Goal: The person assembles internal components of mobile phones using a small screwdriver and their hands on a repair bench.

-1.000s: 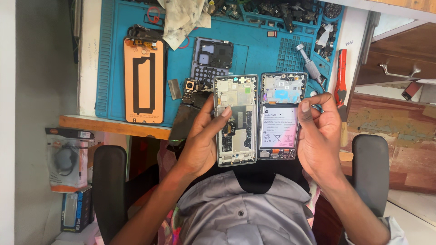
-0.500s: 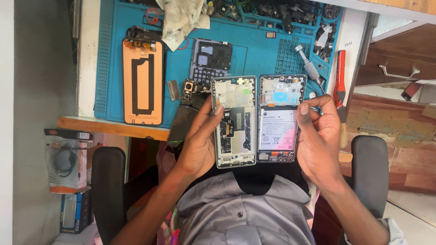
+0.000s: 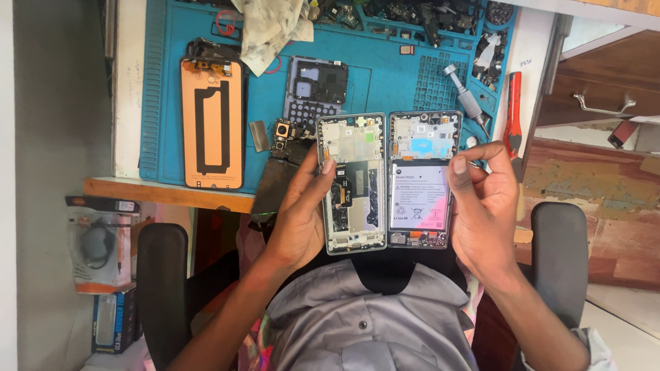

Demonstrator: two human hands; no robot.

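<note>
Cupping two opened phones, left hand and right hand curl inward.

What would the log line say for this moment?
left hand: holds open phone | right hand: holds phone with battery | phones side by side over blue mat

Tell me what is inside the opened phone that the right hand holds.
Inside the right phone frame a white battery fills the middle, with a circuit board above it. The right hand covers its right edge.
</note>
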